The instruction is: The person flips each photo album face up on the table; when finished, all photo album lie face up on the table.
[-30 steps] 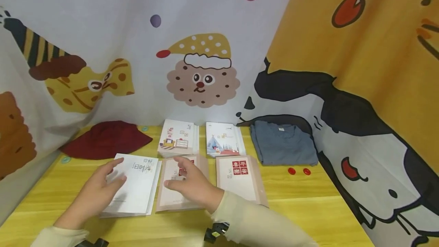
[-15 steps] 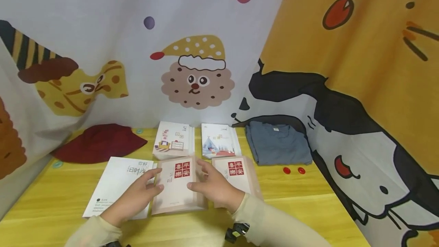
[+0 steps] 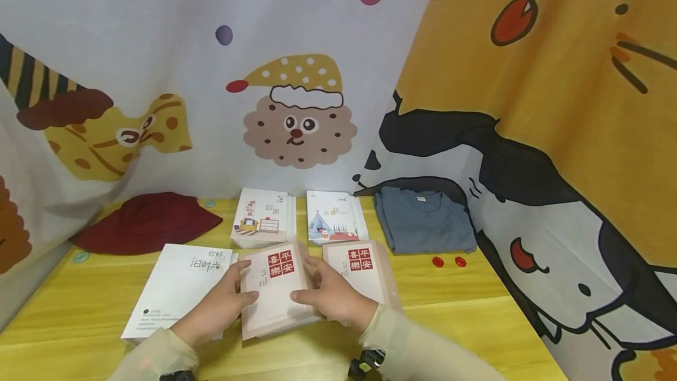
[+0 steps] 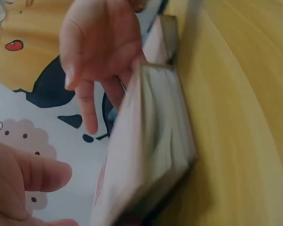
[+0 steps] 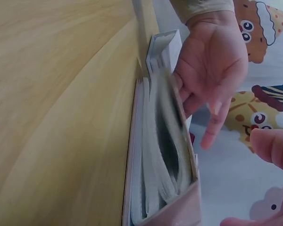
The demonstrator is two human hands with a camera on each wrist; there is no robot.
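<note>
A pale pink book [image 3: 277, 298] with red square lettering lies slightly turned between both hands, near the table's front. At its left edge the left hand [image 3: 214, 307] holds it, thumb over the cover. The right hand [image 3: 338, 296] grips the opposite edge, its thumb also above the cover. In the right wrist view, the pages [image 5: 153, 155] are fanned a little apart, and the left hand's fingers [image 5: 191, 101] reach round the far end. The left wrist view is blurred; there the book [image 4: 151, 141] stands close over the tabletop.
A white book [image 3: 174, 287] lies left, a second pink book [image 3: 372, 278] right. Behind are two illustrated white book stacks, left stack [image 3: 264, 210] and right stack [image 3: 334, 216]. A maroon hat [image 3: 150, 222], folded blue-grey shirt [image 3: 423, 222] and red discs [image 3: 438, 261] lie on the yellow table [image 3: 449, 316].
Both hands moved right from over the white and middle books to the middle pink book's sides. In the last half second that book has turned slightly and shifted toward the front.
</note>
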